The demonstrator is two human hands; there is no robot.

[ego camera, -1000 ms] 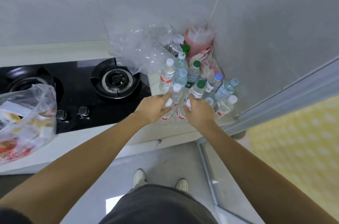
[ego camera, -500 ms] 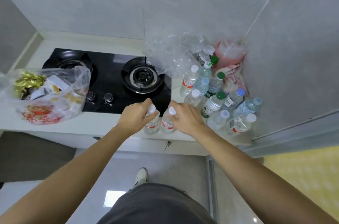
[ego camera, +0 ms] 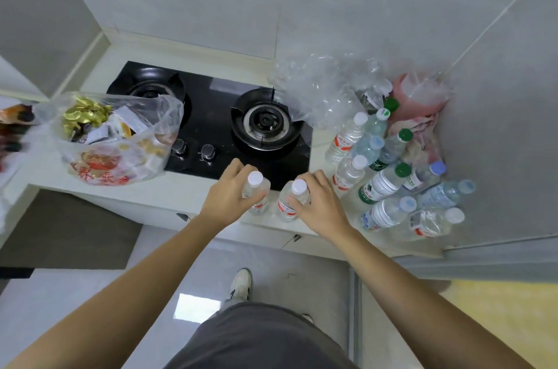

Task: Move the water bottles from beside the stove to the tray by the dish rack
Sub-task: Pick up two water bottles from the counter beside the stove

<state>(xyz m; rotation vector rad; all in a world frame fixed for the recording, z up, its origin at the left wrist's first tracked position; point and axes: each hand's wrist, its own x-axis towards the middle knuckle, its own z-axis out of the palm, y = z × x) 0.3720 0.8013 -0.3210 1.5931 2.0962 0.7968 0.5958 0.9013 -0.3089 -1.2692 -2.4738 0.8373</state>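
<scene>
Two white-capped bottles, one gripped by the left hand (ego camera: 225, 198) and one (ego camera: 290, 202) by the right hand (ego camera: 320, 205), fingers curled round each, stand near the counter's (ego camera: 126, 190) front edge by the stove (ego camera: 211, 124), the remaining bottles (ego camera: 389, 184) crowding the right corner, red labels unreadable.

Two clear white-capped bottles (ego camera: 256, 191) (ego camera: 292, 201), red-labelled, upright, gripped above the table edge (ego camera: 157, 196); remaining bottles (ego camera: 389, 169) clustered right of the stove (ego camera: 217, 124), some toppled.
</scene>
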